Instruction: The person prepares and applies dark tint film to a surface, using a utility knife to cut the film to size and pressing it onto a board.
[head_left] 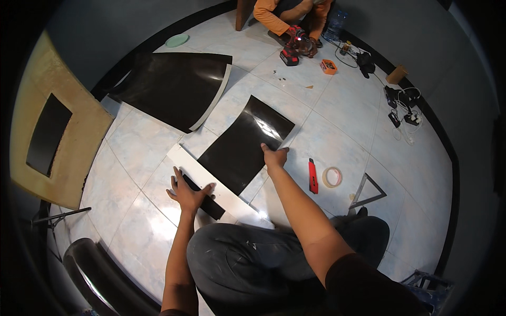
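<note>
Down on the tiled floor (pixel 337 131), the left hand (pixel 188 192) lies spread flat, fingers splayed, pressing a narrow black strip (pixel 206 199) onto a white board (pixel 211 181). The right hand (pixel 274 156) reaches forward and rests with fingers together on the near edge of a glossy black sheet (pixel 245 143), which overlaps the board's far side. The person's dark-trousered knee (pixel 253 258) sits just behind the board.

Right of the right forearm lie a red cutter (pixel 313 176), a tape roll (pixel 332 177) just beside it, and a metal square (pixel 368 192) further right. A larger black panel (pixel 176 87) with a pale edge lies well beyond the left hand. At the far side another person in orange sleeves (pixel 269 18) holds a red drill (pixel 293 46); a small orange box (pixel 328 66) and cables (pixel 403 108) lie near them. A tan board (pixel 79 137) with a dark cut-out leans at the left.
</note>
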A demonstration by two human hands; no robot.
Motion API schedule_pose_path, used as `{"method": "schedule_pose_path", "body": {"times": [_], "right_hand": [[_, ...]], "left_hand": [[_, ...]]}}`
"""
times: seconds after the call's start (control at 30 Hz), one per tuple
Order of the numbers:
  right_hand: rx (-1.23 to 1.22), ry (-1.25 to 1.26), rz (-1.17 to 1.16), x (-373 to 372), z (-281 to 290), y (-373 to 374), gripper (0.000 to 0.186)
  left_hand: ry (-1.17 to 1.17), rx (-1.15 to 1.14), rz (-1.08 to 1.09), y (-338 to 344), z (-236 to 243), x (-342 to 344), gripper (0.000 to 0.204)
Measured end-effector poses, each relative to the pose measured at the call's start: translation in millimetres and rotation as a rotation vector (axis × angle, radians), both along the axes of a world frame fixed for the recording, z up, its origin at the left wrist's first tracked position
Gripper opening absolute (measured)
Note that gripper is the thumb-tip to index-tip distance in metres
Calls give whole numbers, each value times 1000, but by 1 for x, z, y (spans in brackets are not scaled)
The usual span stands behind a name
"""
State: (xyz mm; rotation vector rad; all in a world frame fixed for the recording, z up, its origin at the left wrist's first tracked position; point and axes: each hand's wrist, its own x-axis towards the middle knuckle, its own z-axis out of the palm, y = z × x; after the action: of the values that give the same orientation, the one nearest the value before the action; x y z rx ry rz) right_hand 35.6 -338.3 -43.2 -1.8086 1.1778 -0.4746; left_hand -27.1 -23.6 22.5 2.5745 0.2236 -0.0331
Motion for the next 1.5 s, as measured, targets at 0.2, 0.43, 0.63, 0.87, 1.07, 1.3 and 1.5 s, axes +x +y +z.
{"method": "schedule_pose_path", "body": {"times": [0.2,0.43,0.63,0.87,1.07,1.3,1.5], "right_hand": [[315,-155,150,13,15,10,56],[72,-625,273,-36,76,21,36],[256,-896,128,-66,133,-42,40],[429,-1079,160,-116,249,-86,44],[458,-1132,225,-163,354,-105,47],[593,-1093,141,-236,392,-130,24],[706,-933,139,-278,357,-137,21]], "left_hand": [[12,159,193,-6,-1,57,151],[-4,190,276,26,-34,86,133],[1,235,337,68,-33,63,122],[-157,-697,21,13,105,51,87],[137,-1516,-389,-43,241,-23,47],[146,-1720,-388,-77,262,-100,55],[173,-1902,-563,-118,260,-138,58]]}}
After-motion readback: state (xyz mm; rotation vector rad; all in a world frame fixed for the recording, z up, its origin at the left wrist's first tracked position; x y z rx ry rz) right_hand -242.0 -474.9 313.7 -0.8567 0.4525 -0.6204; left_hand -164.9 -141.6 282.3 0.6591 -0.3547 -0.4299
